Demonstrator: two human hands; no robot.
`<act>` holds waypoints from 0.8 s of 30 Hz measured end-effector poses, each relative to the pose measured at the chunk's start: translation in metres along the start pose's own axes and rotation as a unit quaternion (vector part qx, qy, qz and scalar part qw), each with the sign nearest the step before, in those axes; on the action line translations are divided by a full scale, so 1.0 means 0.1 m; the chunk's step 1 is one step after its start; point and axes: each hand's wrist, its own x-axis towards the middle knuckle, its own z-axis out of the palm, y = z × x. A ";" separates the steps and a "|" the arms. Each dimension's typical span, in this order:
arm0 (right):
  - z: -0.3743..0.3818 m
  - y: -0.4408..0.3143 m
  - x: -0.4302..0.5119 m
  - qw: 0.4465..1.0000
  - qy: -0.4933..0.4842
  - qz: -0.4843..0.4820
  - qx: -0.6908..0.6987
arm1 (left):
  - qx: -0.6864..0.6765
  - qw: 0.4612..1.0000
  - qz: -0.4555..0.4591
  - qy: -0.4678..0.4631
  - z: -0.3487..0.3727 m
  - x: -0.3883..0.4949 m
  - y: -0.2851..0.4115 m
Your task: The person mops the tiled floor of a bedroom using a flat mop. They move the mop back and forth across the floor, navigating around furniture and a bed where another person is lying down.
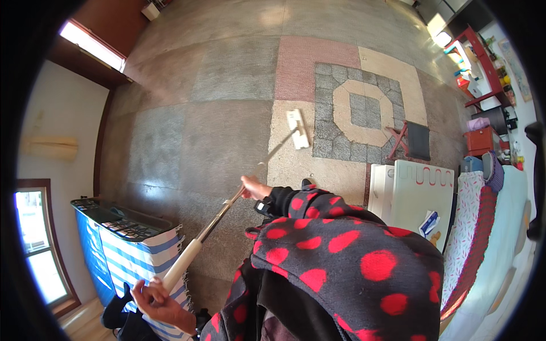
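Observation:
A flat mop (222,209) with a metal pole and a pale grip runs diagonally from lower left to the middle of the view. My left hand (158,301) is curled at the upper end of the pale grip, near the bottom left. Further down the pole, my right hand (255,188) is closed around the metal part. The white rectangular mop head (298,129) lies on a beige section of the patterned floor (230,132), left of a grey stone square with a pale ring.
A folding stool (417,140) stands right of the mop head. Nearer on the right is a white table (422,187) with a small packet. A container (128,228) over blue-and-white striped cloth stands at the left. A red shelf (484,64) and a brown box (482,141) line the right wall.

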 end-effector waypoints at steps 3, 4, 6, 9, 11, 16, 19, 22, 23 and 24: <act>0.34 -0.25 0.10 0.998 -0.031 0.016 -0.047 | 0.070 0.993 0.061 0.070 0.19 -0.07 0.18; 0.39 -0.33 0.13 0.998 -0.046 0.025 -0.044 | 0.074 0.992 0.080 0.068 0.29 -0.04 0.20; 0.41 -0.44 0.15 0.998 -0.047 0.027 -0.034 | 0.143 0.978 0.099 0.116 0.46 0.02 0.23; 0.26 -0.60 0.14 1.000 -0.011 0.019 -0.015 | 0.178 0.969 0.122 0.118 0.67 0.17 0.22; 0.05 -0.67 0.10 1.000 0.013 0.022 0.003 | 0.192 0.970 0.123 0.088 0.79 0.22 0.17; -0.81 -0.95 0.03 0.996 0.061 -0.016 0.069 | 0.050 0.998 0.025 0.005 1.24 0.33 -0.18; -1.47 -1.13 -0.01 0.985 0.089 -0.054 0.135 | -0.022 0.992 -0.037 -0.121 1.70 0.31 -0.44; -2.21 -1.29 -0.10 0.969 0.159 -0.104 0.161 | -0.033 0.985 -0.081 -0.148 2.24 0.09 -0.73; -2.44 -1.34 -0.13 0.961 0.188 -0.113 0.170 | -0.043 0.979 -0.108 -0.165 2.42 -0.01 -0.80; -2.66 -1.39 -0.17 0.953 0.211 -0.126 0.178 | -0.044 0.974 -0.107 -0.196 2.59 -0.12 -0.87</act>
